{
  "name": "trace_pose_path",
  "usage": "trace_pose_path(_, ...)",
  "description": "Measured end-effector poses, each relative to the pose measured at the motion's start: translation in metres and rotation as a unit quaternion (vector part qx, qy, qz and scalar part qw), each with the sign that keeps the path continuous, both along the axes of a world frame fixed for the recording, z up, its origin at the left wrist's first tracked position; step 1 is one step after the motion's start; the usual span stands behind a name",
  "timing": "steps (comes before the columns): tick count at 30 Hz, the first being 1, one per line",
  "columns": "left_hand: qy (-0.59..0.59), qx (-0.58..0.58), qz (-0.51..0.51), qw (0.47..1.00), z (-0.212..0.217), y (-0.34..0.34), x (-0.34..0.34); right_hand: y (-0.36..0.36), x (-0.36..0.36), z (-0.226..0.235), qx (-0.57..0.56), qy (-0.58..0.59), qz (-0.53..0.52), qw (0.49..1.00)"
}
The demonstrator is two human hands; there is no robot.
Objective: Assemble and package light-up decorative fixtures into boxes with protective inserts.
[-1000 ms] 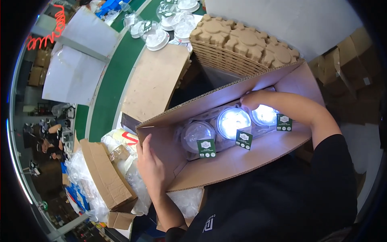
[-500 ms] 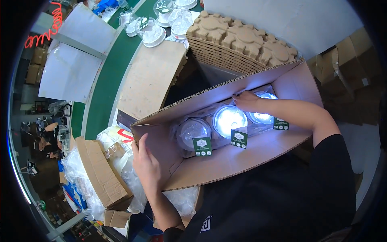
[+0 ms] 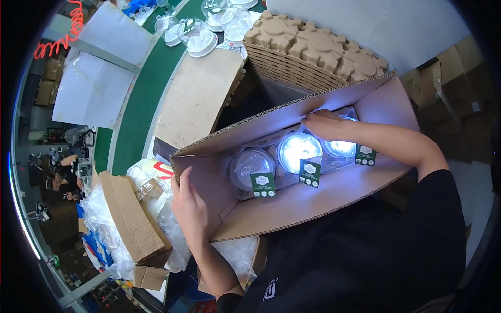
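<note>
A long open cardboard box (image 3: 271, 224) sits tilted in front of me. Inside lie three clear round domed lamps in plastic wrap: the left lamp (image 3: 251, 166) looks unlit, the middle lamp (image 3: 298, 151) glows bright white, and the right lamp (image 3: 340, 148) is lit, partly behind my forearm. Green printed tags (image 3: 262, 185) hang from them. At the box's left end, my left hand (image 3: 190, 208) grips the wall, fingers along the rim. My right hand (image 3: 322, 124) reaches inside near the far wall, between the middle and right lamps, fingers curled; what they hold is hidden.
Beyond the box stands a stack of moulded pulp trays (image 3: 313, 44). A wooden board (image 3: 193, 99) lies beside a green conveyor belt (image 3: 138, 104). More domed lamps (image 3: 201, 41) stand at the back. Cardboard (image 3: 130, 219) and plastic bags (image 3: 99, 224) pile at left.
My right hand stays at the same spot among the lamps, its fingers shifting slightly. The box's left end has risen a little in view, with my left hand still on it.
</note>
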State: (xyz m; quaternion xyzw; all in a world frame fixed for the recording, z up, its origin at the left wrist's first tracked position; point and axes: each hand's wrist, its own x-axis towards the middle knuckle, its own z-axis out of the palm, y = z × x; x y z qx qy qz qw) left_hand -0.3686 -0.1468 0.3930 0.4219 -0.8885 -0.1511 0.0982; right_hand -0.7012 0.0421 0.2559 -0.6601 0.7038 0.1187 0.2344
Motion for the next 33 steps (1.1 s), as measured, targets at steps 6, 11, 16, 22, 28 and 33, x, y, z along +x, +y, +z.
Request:
trace_pose_path(6,0.025,0.018,-0.002,1.0,-0.002,-0.007,0.0,-0.007,0.043,0.05,-0.113,-0.236,-0.011,0.965)
trace_pose_path(11,0.02,0.041,0.0,0.999,0.004,-0.011,-0.004,-0.011,0.039,0.029,-0.007,-0.259,0.025,0.966)
trace_pose_path(16,0.035,0.055,-0.013,0.998,0.008,-0.011,0.003,-0.009,0.042,0.025,-0.008,-0.26,0.025,0.965)
trace_pose_path(22,0.1,0.073,-0.059,0.991,0.01,-0.015,0.006,0.014,0.048,0.113,-0.111,-0.15,-0.037,0.982)
trace_pose_path(28,0.094,0.039,-0.063,0.993,0.013,-0.016,0.008,0.129,0.048,0.199,-0.301,-0.198,-0.293,0.886)
trace_pose_path(33,0.116,-0.085,-0.158,0.977,0.032,-0.009,-0.014,0.303,0.045,0.154,-0.571,-0.035,-0.604,0.555)
